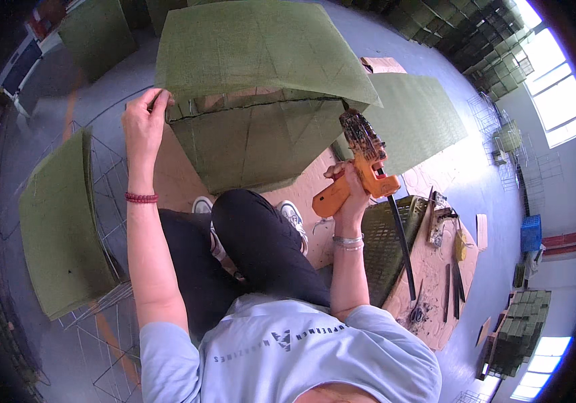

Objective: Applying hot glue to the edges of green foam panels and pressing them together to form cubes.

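In front of me stands a box-shaped frame covered in green mesh, its top mesh sheet lying over it like a flap. A dark line of glue runs along the edge below that sheet. My left hand is closed in a pinch at the near left corner of the mesh. In my right hand is an orange hot glue gun, its front caked with dark glue. The gun's nozzle is at the right end of the glue line. A long black glue stick sticks out of its back.
A green plastic basket sits right of my legs. Scissors, black glue sticks and a yellow item lie on cardboard. Wire frames with mesh panels stand at left. Another mesh sheet lies at right.
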`<state>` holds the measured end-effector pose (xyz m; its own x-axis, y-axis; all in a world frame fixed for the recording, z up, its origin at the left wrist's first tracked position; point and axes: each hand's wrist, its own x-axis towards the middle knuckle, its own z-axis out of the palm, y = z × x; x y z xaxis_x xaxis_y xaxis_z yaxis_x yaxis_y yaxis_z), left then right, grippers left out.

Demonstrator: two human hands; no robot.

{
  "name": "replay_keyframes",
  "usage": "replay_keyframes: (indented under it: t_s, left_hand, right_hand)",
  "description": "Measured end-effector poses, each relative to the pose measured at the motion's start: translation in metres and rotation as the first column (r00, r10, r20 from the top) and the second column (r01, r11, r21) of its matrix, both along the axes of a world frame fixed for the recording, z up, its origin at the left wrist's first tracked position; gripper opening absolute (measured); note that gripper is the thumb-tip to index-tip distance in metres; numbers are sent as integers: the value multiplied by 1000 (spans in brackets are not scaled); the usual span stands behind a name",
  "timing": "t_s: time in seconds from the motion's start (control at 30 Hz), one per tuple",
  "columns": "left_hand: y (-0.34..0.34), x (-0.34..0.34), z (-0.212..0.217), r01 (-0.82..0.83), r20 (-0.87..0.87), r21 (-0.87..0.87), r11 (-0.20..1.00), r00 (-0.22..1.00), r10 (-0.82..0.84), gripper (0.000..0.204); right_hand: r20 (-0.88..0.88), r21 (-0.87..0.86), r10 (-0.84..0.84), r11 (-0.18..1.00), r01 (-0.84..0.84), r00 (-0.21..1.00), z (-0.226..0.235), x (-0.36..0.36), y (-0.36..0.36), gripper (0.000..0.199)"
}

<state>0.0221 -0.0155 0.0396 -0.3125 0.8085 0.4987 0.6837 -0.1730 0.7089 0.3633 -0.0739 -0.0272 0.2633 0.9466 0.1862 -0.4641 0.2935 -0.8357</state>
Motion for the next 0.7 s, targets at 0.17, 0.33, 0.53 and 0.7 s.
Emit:
replay_keyframes:
  t_s: [0.17, 0.33, 0.53, 0.7]
  left_hand:
    - [-1, 2, 2, -18, 9, -53, 998, 1000, 18, 24]
    - [5, -3, -6, 6, 21, 82, 997, 1000, -8, 20]
    - [5, -5, 2, -36, -32, -104, 994, 999, 33, 25]
    - [10, -11, 3, -2, -71, -80, 997, 997, -4, 25]
  right_hand:
    - [7, -23, -33, 999, 33, 999, 0, 2, 2, 13]
    - [17, -42, -46, 998, 47, 999, 0, 4, 3, 12]
    - [19, -39, -29, 999, 30, 999, -4, 10, 5, 13]
    - [87, -22, -27, 999, 29, 996, 3, 11, 5, 14]
